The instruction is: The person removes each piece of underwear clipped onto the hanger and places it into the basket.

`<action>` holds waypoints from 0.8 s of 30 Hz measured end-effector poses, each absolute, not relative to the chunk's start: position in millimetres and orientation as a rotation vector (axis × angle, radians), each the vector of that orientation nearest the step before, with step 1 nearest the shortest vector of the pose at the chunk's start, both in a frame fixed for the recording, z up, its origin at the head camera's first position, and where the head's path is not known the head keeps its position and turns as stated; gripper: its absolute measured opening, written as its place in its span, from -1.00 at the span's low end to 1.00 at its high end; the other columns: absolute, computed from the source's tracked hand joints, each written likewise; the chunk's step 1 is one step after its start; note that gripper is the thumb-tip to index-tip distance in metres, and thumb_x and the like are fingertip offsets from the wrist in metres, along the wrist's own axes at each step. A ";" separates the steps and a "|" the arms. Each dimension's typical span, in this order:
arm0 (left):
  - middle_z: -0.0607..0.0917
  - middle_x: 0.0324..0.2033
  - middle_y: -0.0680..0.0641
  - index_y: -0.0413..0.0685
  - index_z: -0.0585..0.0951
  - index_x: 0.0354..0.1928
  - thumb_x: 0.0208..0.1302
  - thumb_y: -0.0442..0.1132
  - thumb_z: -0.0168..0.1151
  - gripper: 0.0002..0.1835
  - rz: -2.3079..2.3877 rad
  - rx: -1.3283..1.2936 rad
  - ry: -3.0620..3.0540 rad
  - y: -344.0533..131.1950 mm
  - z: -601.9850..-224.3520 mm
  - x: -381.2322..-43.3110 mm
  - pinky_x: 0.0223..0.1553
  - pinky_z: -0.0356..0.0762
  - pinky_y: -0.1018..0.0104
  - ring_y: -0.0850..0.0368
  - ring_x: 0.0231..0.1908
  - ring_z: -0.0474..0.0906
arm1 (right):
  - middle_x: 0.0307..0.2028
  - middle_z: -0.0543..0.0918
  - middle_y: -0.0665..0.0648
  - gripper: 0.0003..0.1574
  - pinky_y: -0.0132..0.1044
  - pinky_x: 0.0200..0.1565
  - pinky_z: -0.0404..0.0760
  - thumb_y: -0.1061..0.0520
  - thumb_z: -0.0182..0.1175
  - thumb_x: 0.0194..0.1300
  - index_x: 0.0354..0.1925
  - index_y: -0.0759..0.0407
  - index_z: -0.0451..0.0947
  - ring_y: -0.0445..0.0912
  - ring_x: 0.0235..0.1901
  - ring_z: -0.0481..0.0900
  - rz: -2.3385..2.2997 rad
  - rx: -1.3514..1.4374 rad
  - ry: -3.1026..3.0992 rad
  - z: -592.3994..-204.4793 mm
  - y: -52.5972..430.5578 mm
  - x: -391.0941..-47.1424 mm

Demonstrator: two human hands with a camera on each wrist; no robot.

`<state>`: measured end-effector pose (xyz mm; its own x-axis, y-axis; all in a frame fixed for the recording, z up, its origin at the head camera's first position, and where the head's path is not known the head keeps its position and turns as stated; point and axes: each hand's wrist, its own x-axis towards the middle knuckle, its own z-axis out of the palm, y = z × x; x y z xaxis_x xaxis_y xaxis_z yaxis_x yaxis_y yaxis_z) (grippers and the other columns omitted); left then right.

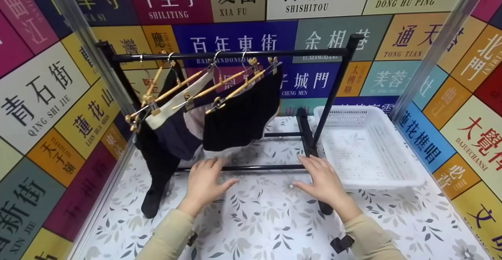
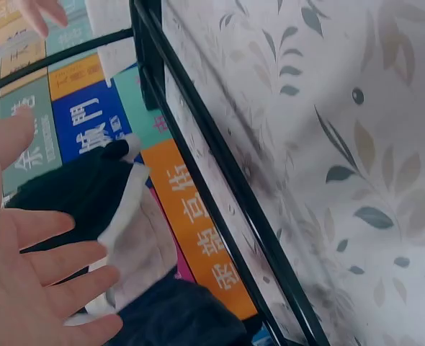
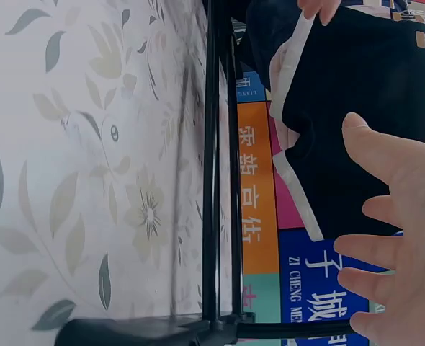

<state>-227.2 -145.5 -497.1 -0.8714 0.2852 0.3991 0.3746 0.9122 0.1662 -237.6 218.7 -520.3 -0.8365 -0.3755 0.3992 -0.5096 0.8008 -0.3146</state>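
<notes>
My left hand (image 1: 204,184) is in front of the black rack's (image 1: 231,55) lower bar, fingers spread and holding nothing. Likewise, my right hand (image 1: 324,180) has its fingers extended and holds nothing, near the rack's right foot. Black shorts with white hems (image 1: 239,115) hang from the front wooden clip hanger (image 1: 239,89), above and beyond the left hand. Behind them hang a pale pink garment (image 1: 194,120) and a dark navy garment with a white band (image 1: 178,134). A long black sock-like piece (image 1: 155,191) hangs down at the left.
A white plastic basket (image 1: 411,173) with perforated sides stands right of the rack. Walls covered in coloured panels of lettering (image 1: 39,89) enclose the leaf-patterned tabletop (image 1: 266,220) at the back and both sides.
</notes>
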 end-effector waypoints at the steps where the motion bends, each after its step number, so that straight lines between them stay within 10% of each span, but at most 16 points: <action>1: 0.61 0.12 -0.22 -0.10 0.54 0.25 0.12 0.41 0.23 -0.15 -0.340 -0.472 -2.706 -147.8 -496.1 -227.2 0.16 0.33 -0.20 -0.21 0.12 0.51 | 0.24 0.52 0.27 0.04 0.20 0.34 0.12 -0.23 0.44 0.08 0.38 0.20 0.35 0.26 0.28 0.36 0.610 0.671 -2.669 -521.0 217.8 -238.1; 24: 0.68 -0.30 -0.15 -0.24 0.59 0.06 0.13 0.10 0.43 -0.38 -0.551 -0.385 -2.488 -176.3 -448.2 -240.0 -0.27 0.56 -0.03 -0.14 -0.30 0.61 | 0.15 0.59 0.18 -0.04 0.09 0.19 0.40 -0.16 0.42 0.13 0.37 0.19 0.36 0.16 0.16 0.46 0.836 0.527 -2.723 -526.4 200.7 -242.4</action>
<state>-240.0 -176.3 -448.2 -0.8040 0.1515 0.5751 0.3800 0.8747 0.3009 -242.4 200.7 -526.4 -0.9050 -0.2667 0.3315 -0.4068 0.7706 -0.4907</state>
